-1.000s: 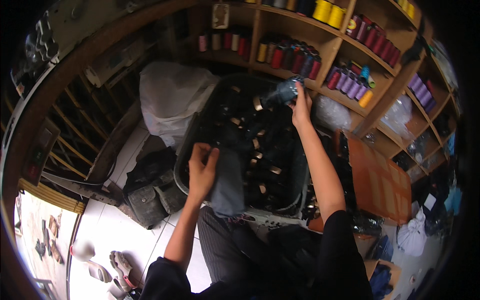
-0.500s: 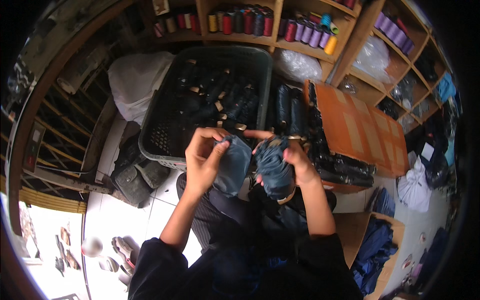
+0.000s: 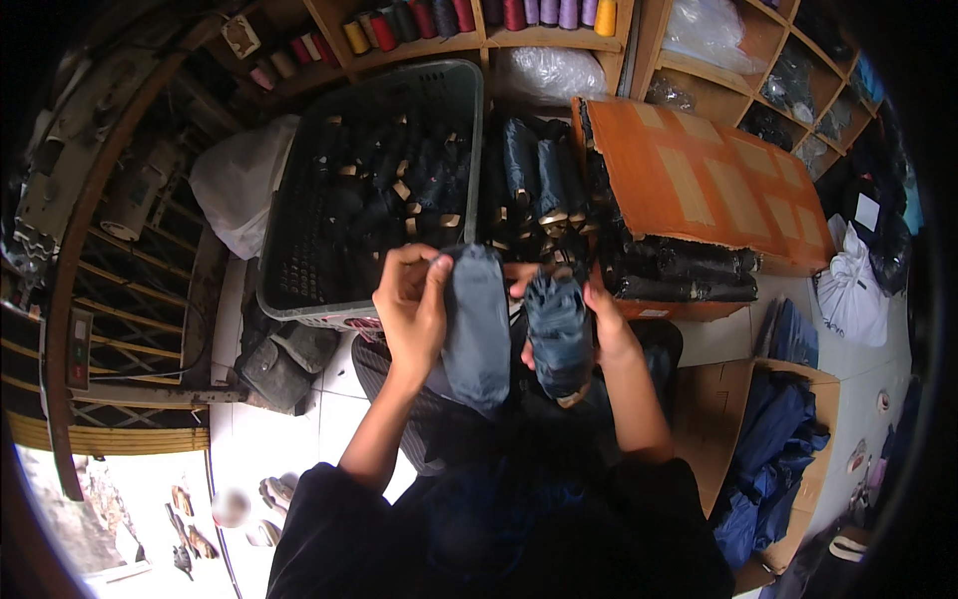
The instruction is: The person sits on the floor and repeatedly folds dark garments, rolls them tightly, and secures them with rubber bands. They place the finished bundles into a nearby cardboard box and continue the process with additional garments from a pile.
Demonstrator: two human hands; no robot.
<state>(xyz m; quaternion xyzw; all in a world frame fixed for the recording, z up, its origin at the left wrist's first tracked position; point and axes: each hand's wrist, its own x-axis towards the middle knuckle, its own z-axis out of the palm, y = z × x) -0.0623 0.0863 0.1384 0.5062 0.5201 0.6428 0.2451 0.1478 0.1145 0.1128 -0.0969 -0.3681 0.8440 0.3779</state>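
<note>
My left hand pinches the upper edge of a flat, long grey-blue fabric pouch, which hangs down over my lap. Wrapped around a dark blue rolled fabric bundle are the fingers of my right hand; the bundle is gathered at its top and shows a tan tip at its lower end. The pouch and the bundle are side by side, upright and apart. Just beyond my hands stands a dark green plastic basket with several dark bundles with tan ends inside.
Right of the basket lie more dark bundles, beside an orange-brown taped carton. An open carton at lower right holds navy fabric. Thread cones line wooden shelves at the back. Grey bags lie on the tiled floor at left.
The pouch in my left hand now hangs straighter and flatter, with more of its length showing. The bundle in my right hand stands more upright. The whole view has shifted slightly.
</note>
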